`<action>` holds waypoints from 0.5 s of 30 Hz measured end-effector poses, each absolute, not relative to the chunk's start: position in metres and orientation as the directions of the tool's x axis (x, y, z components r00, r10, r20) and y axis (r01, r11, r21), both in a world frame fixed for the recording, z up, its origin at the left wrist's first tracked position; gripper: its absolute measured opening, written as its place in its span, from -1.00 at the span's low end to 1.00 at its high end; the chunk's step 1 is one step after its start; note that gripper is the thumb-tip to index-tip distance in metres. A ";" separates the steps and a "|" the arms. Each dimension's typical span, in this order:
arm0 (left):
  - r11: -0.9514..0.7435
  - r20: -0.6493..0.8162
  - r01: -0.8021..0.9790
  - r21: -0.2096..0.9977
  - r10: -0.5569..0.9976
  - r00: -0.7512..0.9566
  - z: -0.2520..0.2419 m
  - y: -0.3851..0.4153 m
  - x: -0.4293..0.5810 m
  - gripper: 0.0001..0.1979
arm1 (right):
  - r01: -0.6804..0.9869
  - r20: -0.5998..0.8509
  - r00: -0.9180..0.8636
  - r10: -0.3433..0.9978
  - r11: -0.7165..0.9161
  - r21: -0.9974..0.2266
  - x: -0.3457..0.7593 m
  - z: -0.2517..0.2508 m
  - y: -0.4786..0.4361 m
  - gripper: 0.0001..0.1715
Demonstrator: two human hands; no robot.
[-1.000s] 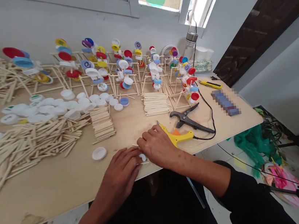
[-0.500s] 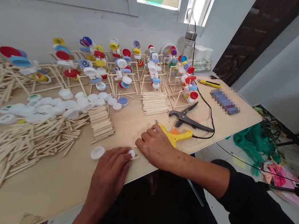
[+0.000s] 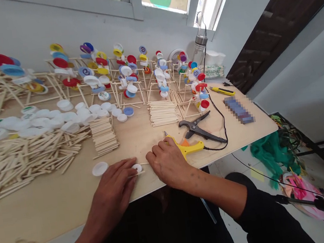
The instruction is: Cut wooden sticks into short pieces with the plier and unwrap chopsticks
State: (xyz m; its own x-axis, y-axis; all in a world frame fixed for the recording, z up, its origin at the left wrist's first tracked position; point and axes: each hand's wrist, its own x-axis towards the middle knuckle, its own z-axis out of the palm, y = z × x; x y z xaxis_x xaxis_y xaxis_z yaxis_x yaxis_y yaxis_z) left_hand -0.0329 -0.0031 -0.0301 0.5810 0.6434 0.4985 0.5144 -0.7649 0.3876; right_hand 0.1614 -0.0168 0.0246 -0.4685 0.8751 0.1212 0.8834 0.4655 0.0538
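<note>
Near the table's front edge, my left hand lies with its fingers together, pressing on a small white round piece and a thin wooden stick beside it. My right hand is closed just to the right, fingers curled down. A second wooden stick runs from the white piece to its fingertips, which hide the far end. Behind that hand lies a yellow glue gun, partly covered by it. A white bottle cap rests left of my left fingers.
A loose heap of sticks, a neat stack and white caps lie on the left. Stick frames with coloured caps line the back. Black pliers and a yellow cutter lie right; a cord crosses there.
The view has shifted slightly, so the table things sit a little further left. Both hands keep nearly the same place and pose over the white piece and sticks.
</note>
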 end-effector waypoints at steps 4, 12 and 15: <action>-0.770 0.492 0.512 0.381 0.638 0.593 -0.031 -0.001 -0.034 -0.90 | 0.883 0.134 -0.470 0.873 0.468 0.047 0.162 0.021 -0.016 -0.81; -0.783 0.481 0.472 0.404 0.621 0.619 -0.029 -0.004 -0.022 -0.89 | 0.882 0.132 -0.469 0.873 0.471 0.015 0.159 0.020 -0.015 -0.82; -0.785 0.489 0.471 0.402 0.619 0.614 -0.028 -0.007 -0.017 -0.88 | 0.886 0.116 -0.460 0.880 0.463 -0.002 0.160 0.022 -0.017 -0.81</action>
State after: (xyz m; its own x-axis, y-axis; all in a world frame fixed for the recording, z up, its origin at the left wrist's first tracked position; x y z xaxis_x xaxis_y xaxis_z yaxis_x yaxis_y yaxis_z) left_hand -0.0171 -0.0066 -0.0283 0.6143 0.6195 0.4888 0.4713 -0.7848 0.4023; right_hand 0.1601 -0.0168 0.0220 -0.4598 0.8804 0.1160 0.8863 0.4631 -0.0020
